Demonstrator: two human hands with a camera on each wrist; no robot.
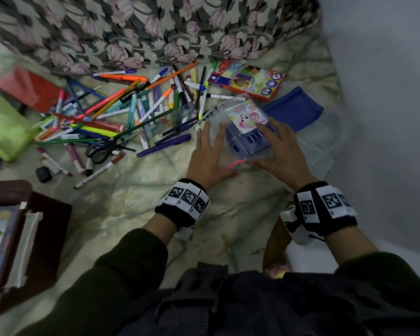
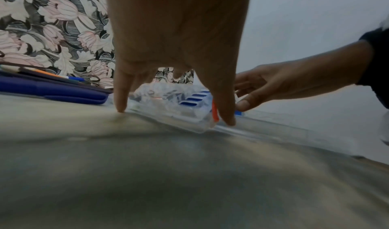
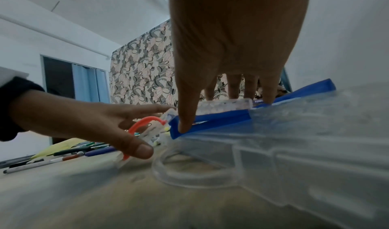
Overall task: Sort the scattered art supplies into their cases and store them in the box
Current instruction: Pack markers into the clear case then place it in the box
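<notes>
My left hand (image 1: pixel 207 154) and right hand (image 1: pixel 280 147), fingers spread flat, press sides of clear plastic case with pink handle (image 1: pixel 246 128); scattered colour pens (image 1: pixel 131 110) left of case.

We see a bed (image 1: pixel 136 204) spread with a pale, crinkled sheet. On it lies a loose heap of pens and markers (image 1: pixel 131 110) with black-handled scissors (image 1: pixel 100 150) at its near edge. Further right rest a colourful pencil box (image 1: pixel 246 80), a blue lid (image 1: pixel 295 110) and a clear plastic case (image 1: pixel 243 132). A lime-green pouch (image 1: pixel 5 127) and red sheet (image 1: pixel 28 88) lie at the left.
</notes>
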